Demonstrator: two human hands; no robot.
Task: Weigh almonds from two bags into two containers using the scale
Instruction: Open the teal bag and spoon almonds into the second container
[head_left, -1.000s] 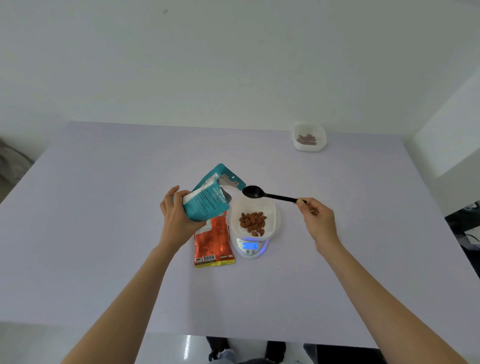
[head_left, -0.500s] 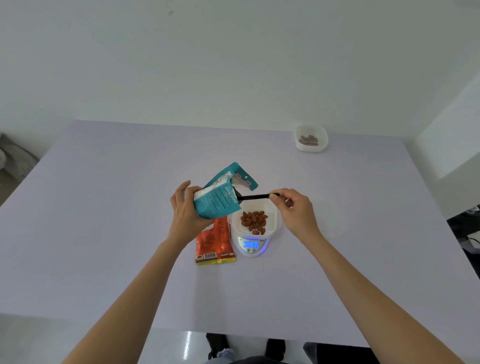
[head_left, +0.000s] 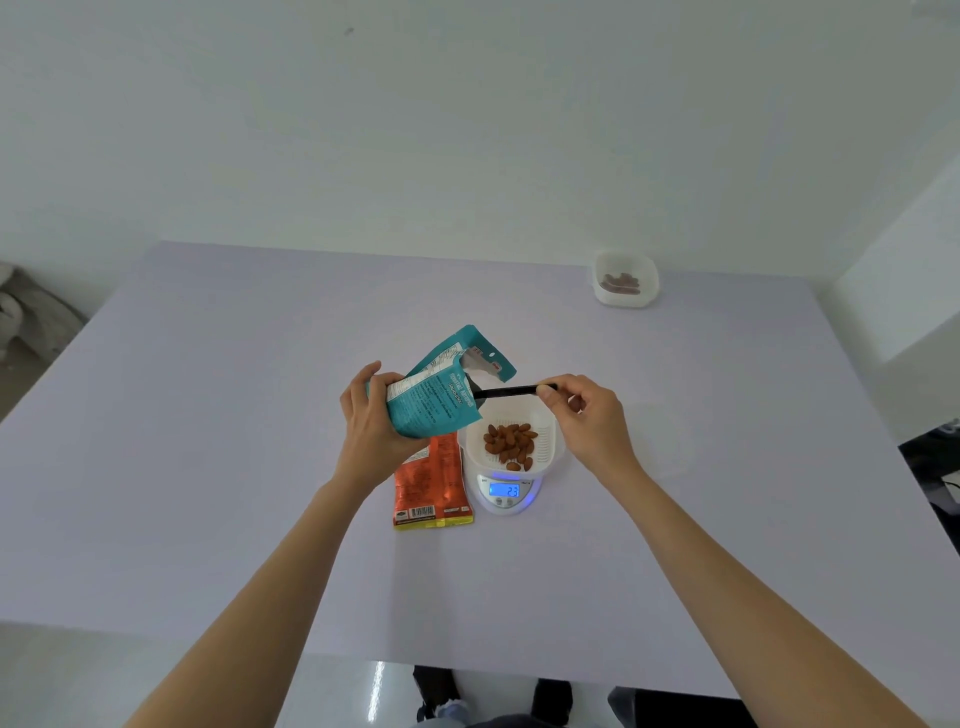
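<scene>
My left hand (head_left: 370, 426) grips a teal bag (head_left: 435, 396), tilted with its open mouth to the right. A black spoon (head_left: 511, 390) is pinched by my right hand (head_left: 587, 421) at its handle end, and its bowl is hidden inside the bag's mouth. Below the spoon a white container (head_left: 546, 441) holding several almonds (head_left: 510, 445) sits on a small white scale (head_left: 506, 493) whose blue display reads 23. An orange bag (head_left: 431, 483) lies flat on the table, left of the scale.
A second white container (head_left: 626, 278) with a few almonds stands at the far right of the lilac table (head_left: 208, 467). The table's near edge runs just in front of me, with dark objects on the floor to the right.
My right hand has moved left and pushed the spoon's bowl into the teal bag. The scale reading rose from 22 to 23.
</scene>
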